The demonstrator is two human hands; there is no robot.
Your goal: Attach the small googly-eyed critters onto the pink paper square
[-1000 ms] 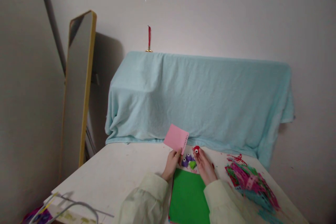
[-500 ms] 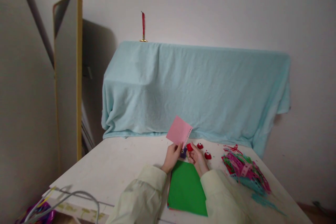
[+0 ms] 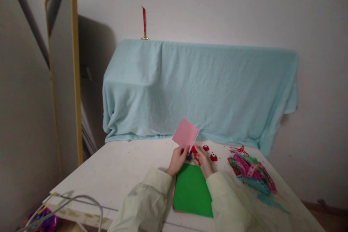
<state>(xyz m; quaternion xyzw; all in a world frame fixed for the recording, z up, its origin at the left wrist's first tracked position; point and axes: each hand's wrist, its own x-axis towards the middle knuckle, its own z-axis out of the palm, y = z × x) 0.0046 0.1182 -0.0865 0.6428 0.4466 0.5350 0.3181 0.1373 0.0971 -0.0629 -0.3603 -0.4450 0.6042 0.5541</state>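
Low in the middle of the frame, our left hand (image 3: pixel 178 159) pinches a pink card (image 3: pixel 185 133) upright; our right hand (image 3: pixel 202 158) grips a red punch (image 3: pixel 194 149) at its punched edge. Green paper (image 3: pixel 191 192) lies uncut below.

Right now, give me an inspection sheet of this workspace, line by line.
Surface: white table, scuffed.
Job's things: pink card held up; green sheet flat between the sleeves; small red piece at the right fingertips.
Clutter: two more red pieces beside the hands; heap of coloured paper scraps on the right side.
Grips: left hand pinches the pink card; right hand pinches the small red piece.
Cables: grey cables at the near left corner.
Surroundings: pale blue cloth draped behind; mirror leaning on the wall.
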